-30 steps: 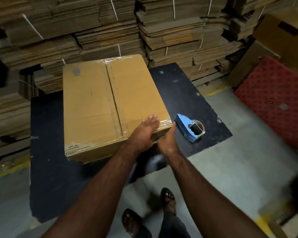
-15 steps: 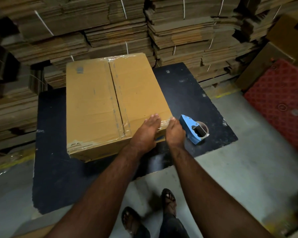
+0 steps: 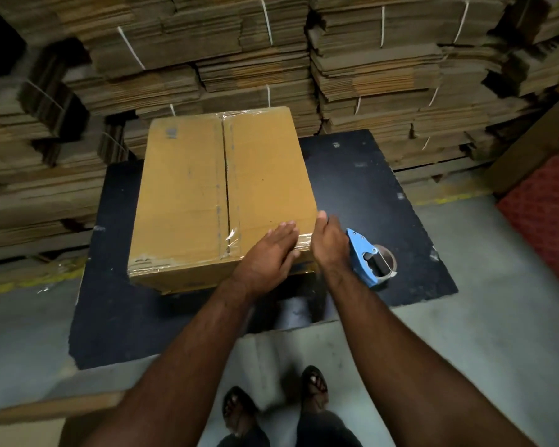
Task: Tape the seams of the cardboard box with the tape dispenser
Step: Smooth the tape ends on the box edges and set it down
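A closed brown cardboard box (image 3: pixel 188 191) lies on a black board (image 3: pixel 362 175), with clear tape along its centre seam and near edge. My left hand (image 3: pixel 268 253) presses flat with straight fingers on the box's near right corner. My right hand (image 3: pixel 329 240) is against the box's right side at that same corner, fingers hidden behind it. The blue tape dispenser (image 3: pixel 367 258) lies on the board just right of my right hand, with nothing holding it.
Tall stacks of flattened, strapped cardboard (image 3: pixel 271 53) rise behind the board. A red patterned mat (image 3: pixel 549 214) lies at the right on the grey concrete floor (image 3: pixel 497 333). My sandalled feet (image 3: pixel 271 404) stand below. A cardboard piece (image 3: pixel 46 411) lies at the lower left.
My right hand has risen from below the corner to the box's right side. My left hand stays on the corner. The view has shifted, so the box sits more centred.
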